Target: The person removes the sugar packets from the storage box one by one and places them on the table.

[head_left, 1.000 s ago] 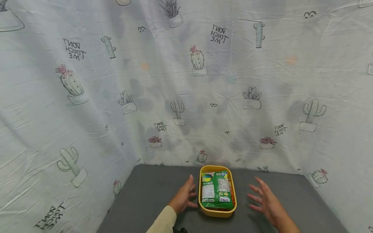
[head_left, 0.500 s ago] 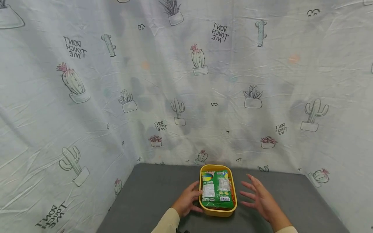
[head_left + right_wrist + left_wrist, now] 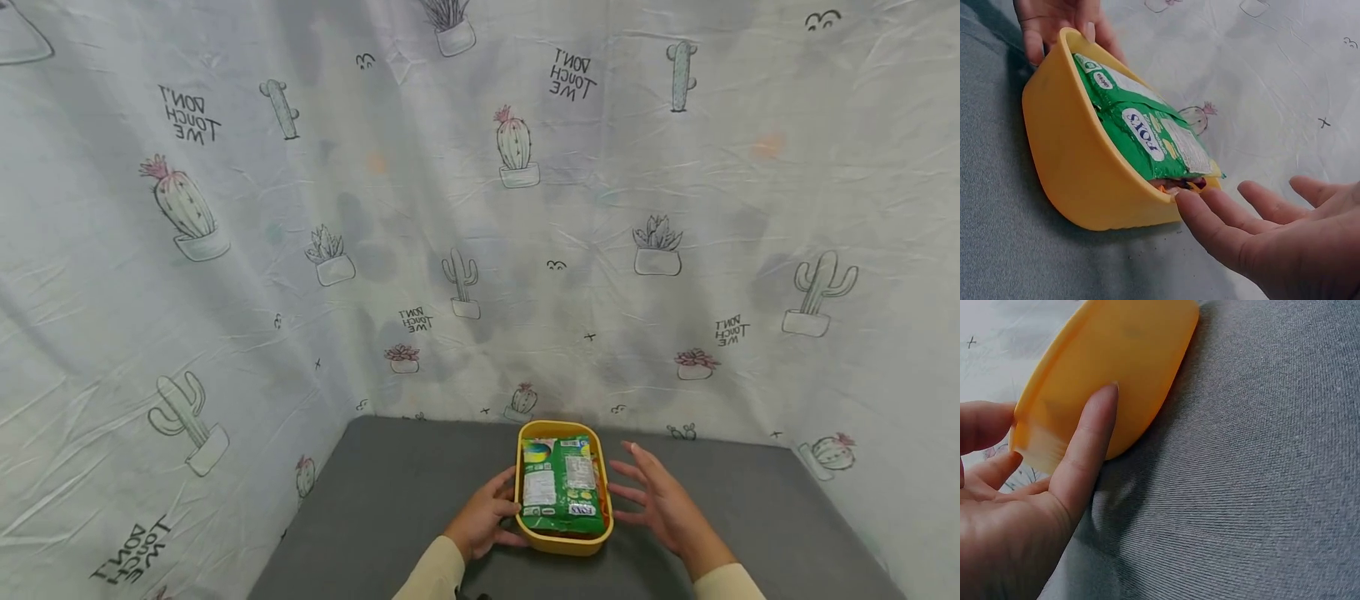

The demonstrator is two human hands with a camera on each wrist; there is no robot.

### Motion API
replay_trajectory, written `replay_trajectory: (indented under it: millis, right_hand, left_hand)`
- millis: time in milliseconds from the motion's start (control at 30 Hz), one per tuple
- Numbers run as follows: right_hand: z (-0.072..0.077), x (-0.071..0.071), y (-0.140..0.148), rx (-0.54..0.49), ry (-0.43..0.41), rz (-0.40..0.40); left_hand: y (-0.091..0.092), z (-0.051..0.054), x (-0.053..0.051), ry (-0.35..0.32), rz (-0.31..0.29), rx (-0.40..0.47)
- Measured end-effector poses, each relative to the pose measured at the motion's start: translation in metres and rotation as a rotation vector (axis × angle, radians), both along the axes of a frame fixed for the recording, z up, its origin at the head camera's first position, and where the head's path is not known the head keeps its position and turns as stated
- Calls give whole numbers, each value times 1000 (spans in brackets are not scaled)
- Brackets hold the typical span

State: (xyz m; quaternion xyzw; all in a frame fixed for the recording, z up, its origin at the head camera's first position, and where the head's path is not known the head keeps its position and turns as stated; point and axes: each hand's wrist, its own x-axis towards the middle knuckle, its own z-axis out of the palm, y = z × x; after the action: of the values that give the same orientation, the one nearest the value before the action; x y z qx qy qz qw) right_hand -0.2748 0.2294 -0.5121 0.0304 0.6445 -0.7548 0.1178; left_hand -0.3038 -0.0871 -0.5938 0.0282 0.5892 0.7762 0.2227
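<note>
A yellow rectangular container [image 3: 564,547] stands on the grey cloth surface, holding a green FOX'S packet [image 3: 558,487] that covers most of its opening. Red and orange wrappers show along the packet's right side. My left hand [image 3: 480,518] touches the container's left side; in the left wrist view its thumb [image 3: 1094,422] lies straight along the yellow wall, with other fingers at the rim. On the other side, my right hand [image 3: 663,508] is spread with straight fingers close to the right wall. Whether its fingertips touch the rim, I cannot tell.
A grey cloth-covered table [image 3: 390,475] extends to both sides of the container. Pale curtains [image 3: 480,208] printed with cactus drawings hang behind it and along the left and right.
My left hand has moved right and come against the container's left side. My right hand has moved left, closer to its right wall. The container stays in place.
</note>
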Motion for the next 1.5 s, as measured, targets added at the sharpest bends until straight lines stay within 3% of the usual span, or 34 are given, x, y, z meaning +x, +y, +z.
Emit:
replay_trajectory:
  millis: [367, 667, 1500]
  right_hand:
    - [2, -15, -11, 21, -11, 20]
    - [2, -25, -19, 63, -15, 34]
    - [-5, -44, -24, 174, 5, 68]
  left_hand:
    - [0, 1, 0, -16, 2, 9]
    - [2, 7, 0, -21, 0, -8]
    - [6, 1, -5, -27, -6, 25]
